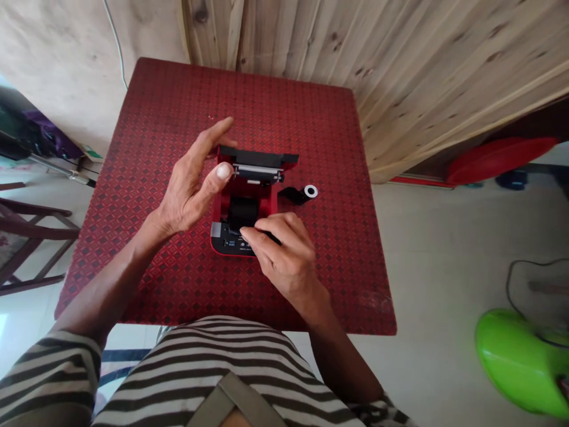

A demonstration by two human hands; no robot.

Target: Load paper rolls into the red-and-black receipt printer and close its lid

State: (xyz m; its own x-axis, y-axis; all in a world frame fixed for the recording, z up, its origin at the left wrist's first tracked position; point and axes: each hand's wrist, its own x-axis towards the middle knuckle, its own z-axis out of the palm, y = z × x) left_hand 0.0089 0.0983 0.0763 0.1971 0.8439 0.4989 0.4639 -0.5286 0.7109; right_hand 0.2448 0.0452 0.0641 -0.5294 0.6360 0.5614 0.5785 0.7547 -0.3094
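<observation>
A small red-and-black printer (245, 248) sits on the table with its lid (264, 158) raised. My left hand (189, 184) grips the lid's left side, thumb on the inner face and the other fingers partly hidden behind it. In the printer's bay lies a black roll (243, 210). Over the front panel, my right hand (284, 246) is closed, thumb and fingertips pinched at the front end of the black strip from that roll. To the printer's right lies a small roll with a white core (310, 191), a black strip trailing from it.
A red patterned cloth covers the table (338, 267). Wooden planks (302, 41) form the wall behind. Wooden chair parts (35, 231) are at the left; a green plastic object (515, 356) and a red round object (498, 159) are at the right.
</observation>
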